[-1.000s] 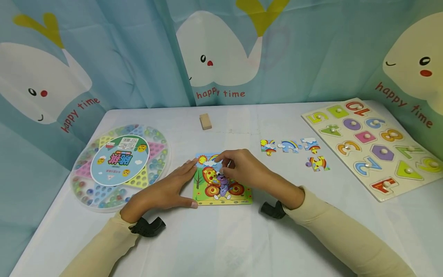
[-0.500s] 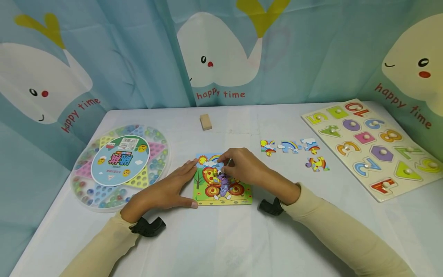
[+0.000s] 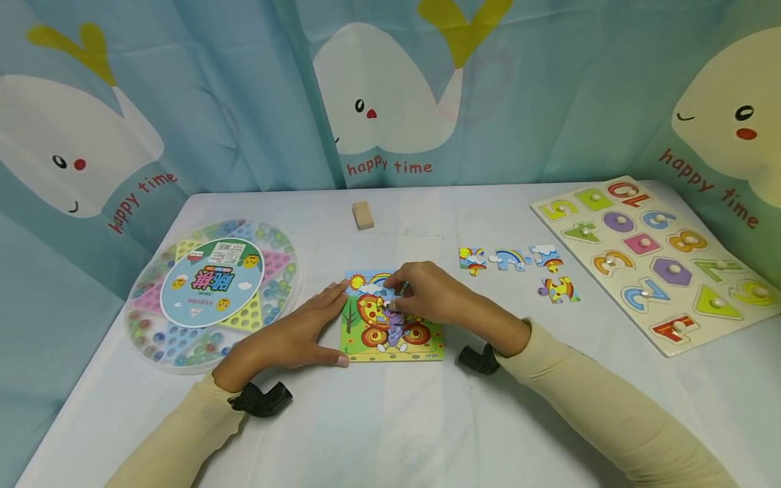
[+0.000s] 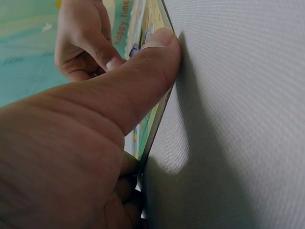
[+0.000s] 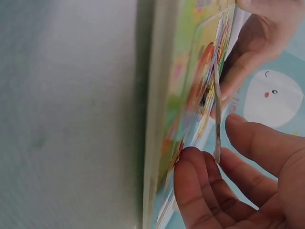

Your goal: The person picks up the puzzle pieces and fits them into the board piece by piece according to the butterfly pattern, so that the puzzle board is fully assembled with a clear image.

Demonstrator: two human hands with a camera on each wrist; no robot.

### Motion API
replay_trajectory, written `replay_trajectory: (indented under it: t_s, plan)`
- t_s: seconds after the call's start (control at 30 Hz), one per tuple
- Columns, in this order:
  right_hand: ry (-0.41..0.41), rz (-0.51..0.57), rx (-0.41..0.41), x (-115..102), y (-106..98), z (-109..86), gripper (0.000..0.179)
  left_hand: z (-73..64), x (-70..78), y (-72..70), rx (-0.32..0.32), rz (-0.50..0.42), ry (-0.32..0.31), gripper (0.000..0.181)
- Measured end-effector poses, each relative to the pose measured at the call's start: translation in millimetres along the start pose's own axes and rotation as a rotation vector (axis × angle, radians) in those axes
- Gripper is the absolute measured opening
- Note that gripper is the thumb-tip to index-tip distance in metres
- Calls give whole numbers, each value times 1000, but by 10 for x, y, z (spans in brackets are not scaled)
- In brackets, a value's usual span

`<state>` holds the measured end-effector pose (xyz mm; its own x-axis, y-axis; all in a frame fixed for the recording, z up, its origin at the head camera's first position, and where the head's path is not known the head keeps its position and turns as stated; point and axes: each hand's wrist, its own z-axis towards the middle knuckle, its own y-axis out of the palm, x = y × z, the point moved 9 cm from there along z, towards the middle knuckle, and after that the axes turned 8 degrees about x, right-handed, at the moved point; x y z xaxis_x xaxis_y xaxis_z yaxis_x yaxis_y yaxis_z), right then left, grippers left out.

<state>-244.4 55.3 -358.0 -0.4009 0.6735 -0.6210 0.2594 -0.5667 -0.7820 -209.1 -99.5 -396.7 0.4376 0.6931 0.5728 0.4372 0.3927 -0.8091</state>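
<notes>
A square butterfly puzzle board [image 3: 366,351] lies flat on the white table. Along its left edge rests my left hand [image 3: 299,333], fingers extended and thumb at the near left corner; the left wrist view has that thumb [image 4: 152,62] against the board's edge. Over the board's upper middle, my right hand [image 3: 430,293] pinches a puzzle piece with thumb and fingers. In the right wrist view this thin puzzle piece [image 5: 218,112] appears edge-on, tilted up from the board face. The right hand hides the board's upper right part and most of the piece in the head view.
Several loose puzzle pieces [image 3: 511,259] lie right of the board. Farther right is a wooden number-and-shape board [image 3: 631,281] with knobs. A round marble game box [image 3: 210,285] stands at left, close to the left hand. A small wooden block [image 3: 363,215] sits at the back.
The right hand and its pinched puzzle piece have shifted slightly over the board. My left hand and the loose pieces stay where they were.
</notes>
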Motion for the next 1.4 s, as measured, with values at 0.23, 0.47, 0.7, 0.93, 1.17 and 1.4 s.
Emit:
replay_trajectory:
  t_s: [0.23, 0.47, 0.7, 0.93, 1.17, 1.4]
  plan:
    - [-28, 1, -4, -39, 4, -2, 33, -5, 2, -1, 6, -2, 10, 106]
    - [-13, 1, -8, -27, 16, -4, 32, 6, -9, 10, 6, 4, 13, 107]
    - [2, 11, -82, -42, 95, -28, 43, 9, 6, 8, 1, -5, 10, 107]
    - [-57, -63, -107, -152, 201, -27, 41, 7, -1, 7, 3, 2, 23, 107]
    - [-46, -75, -80, -135, 189, 15, 34, 4, 11, -4, 8, -3, 43, 106]
    - [-25, -61, -60, -116, 165, 50, 36, -2, 10, -6, 6, -5, 43, 106]
